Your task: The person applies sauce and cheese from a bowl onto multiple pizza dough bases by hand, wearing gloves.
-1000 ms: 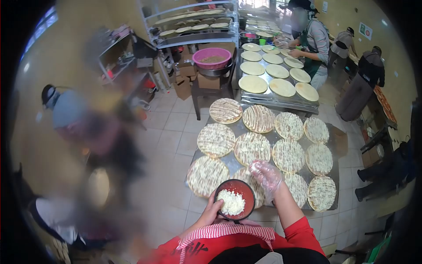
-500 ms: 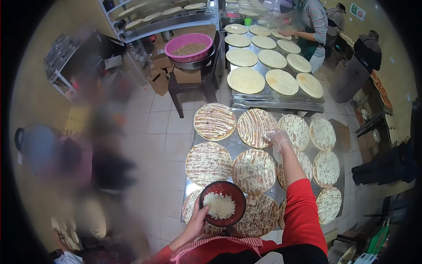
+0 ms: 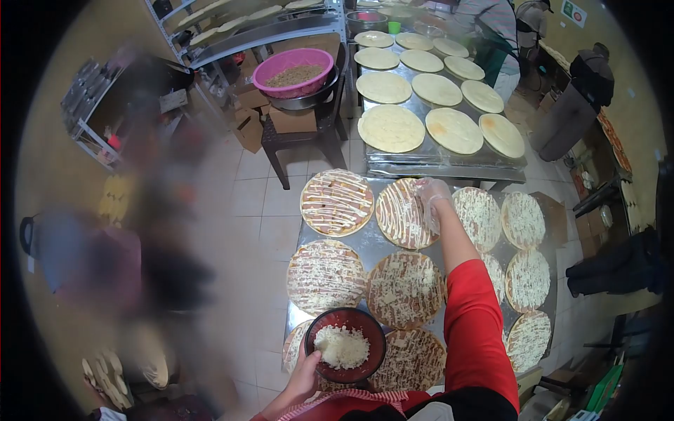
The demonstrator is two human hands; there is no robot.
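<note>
My left hand (image 3: 304, 379) grips the rim of a red bowl (image 3: 345, 344) holding grated white cheese, close to my chest. My right hand (image 3: 430, 194), in a clear plastic glove, reaches out over a topped pizza (image 3: 401, 214) in the far row of a steel table (image 3: 365, 242); whether it holds cheese I cannot tell. Several round pizzas with pale strips and white drizzle cover that table, among them one at the far left (image 3: 337, 201) and two in the middle row (image 3: 326, 275) (image 3: 404, 289).
A second steel table (image 3: 449, 168) beyond carries several bare dough rounds, with a person in a green apron (image 3: 491, 28) at its far end. A pink basin of filling (image 3: 293, 72) sits on a stool at left. Racks, cartons and blurred people stand left.
My right hand has stretched from the near row out to the far row of pizzas. The view has tilted down, and the bowl stays in my left hand.
</note>
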